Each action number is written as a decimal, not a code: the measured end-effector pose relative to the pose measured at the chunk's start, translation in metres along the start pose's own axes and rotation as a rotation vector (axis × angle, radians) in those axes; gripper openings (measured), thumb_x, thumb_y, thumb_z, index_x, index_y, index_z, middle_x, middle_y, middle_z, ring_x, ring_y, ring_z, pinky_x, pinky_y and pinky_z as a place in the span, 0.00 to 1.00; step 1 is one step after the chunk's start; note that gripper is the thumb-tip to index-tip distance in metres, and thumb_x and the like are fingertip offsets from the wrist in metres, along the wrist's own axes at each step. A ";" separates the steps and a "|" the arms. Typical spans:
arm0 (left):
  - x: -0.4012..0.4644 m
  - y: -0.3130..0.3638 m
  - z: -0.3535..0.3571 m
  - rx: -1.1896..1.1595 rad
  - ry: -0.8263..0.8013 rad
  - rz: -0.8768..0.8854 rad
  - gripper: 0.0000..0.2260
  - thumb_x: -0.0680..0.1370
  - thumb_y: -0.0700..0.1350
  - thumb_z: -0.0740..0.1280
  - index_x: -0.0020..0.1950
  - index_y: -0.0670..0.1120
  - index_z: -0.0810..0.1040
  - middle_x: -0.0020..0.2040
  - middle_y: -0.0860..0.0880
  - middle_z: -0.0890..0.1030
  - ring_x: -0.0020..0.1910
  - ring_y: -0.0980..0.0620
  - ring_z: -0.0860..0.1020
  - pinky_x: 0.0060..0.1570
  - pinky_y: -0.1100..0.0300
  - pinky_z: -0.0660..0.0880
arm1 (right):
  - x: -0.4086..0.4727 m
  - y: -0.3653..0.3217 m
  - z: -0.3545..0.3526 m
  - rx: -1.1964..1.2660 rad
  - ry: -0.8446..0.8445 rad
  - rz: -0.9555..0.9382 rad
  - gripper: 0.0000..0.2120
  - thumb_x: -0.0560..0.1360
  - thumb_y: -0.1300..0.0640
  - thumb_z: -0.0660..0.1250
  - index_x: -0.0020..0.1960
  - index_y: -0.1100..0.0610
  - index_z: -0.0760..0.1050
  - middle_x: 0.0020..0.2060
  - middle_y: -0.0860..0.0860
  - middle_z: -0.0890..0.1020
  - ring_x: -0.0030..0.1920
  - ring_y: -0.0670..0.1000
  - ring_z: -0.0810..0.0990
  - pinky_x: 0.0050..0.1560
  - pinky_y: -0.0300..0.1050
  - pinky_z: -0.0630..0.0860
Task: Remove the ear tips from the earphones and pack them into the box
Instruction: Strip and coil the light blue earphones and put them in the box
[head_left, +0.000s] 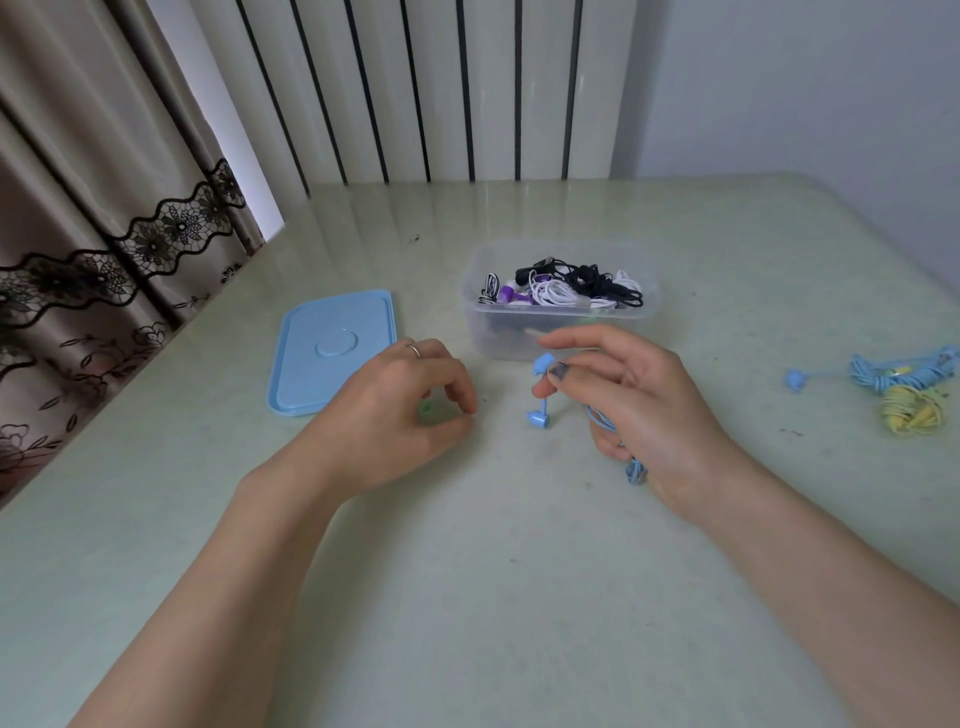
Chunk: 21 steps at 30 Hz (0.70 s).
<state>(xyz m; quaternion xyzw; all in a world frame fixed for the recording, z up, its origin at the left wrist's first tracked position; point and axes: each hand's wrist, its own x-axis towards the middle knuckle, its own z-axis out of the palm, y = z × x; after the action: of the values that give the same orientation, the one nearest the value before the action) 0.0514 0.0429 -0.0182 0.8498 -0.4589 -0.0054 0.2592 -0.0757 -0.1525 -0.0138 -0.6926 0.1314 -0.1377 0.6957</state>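
Note:
My right hand grips a coiled pair of blue earphones; one bud sticks up by my thumb and the other hangs down just above the table. My left hand hovers low over the table with its fingers curled; a small green bit shows under the fingertips, and I cannot tell whether the fingers hold it. Behind my hands stands the clear plastic box, holding several tangled black, white and purple earphones.
The box's blue lid lies flat to the left of the box. At the right of the table lie a coiled blue earphone set and a yellow one. A curtain hangs at the left, a radiator behind.

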 end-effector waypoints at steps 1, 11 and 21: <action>0.000 0.000 0.001 0.008 0.006 0.010 0.07 0.74 0.41 0.74 0.45 0.54 0.82 0.45 0.59 0.77 0.47 0.65 0.71 0.47 0.66 0.70 | 0.000 0.000 0.000 -0.007 -0.008 0.000 0.09 0.78 0.62 0.67 0.55 0.51 0.81 0.42 0.54 0.86 0.29 0.52 0.57 0.29 0.44 0.54; 0.002 0.031 0.012 -0.219 0.134 0.075 0.04 0.81 0.40 0.68 0.49 0.49 0.76 0.39 0.63 0.75 0.35 0.58 0.70 0.36 0.71 0.65 | 0.001 0.000 0.001 -0.018 -0.026 0.020 0.05 0.78 0.62 0.67 0.50 0.56 0.80 0.40 0.55 0.86 0.24 0.48 0.58 0.27 0.39 0.55; 0.003 0.034 0.023 -0.407 0.163 0.054 0.05 0.79 0.43 0.72 0.49 0.49 0.76 0.41 0.61 0.77 0.37 0.56 0.72 0.38 0.65 0.69 | -0.002 0.001 0.004 -0.080 -0.037 -0.029 0.04 0.77 0.62 0.68 0.49 0.55 0.80 0.40 0.56 0.84 0.24 0.46 0.61 0.25 0.37 0.57</action>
<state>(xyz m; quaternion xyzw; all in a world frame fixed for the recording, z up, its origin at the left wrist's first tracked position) 0.0217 0.0154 -0.0220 0.7651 -0.4483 -0.0221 0.4618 -0.0761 -0.1479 -0.0152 -0.7241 0.1138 -0.1297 0.6677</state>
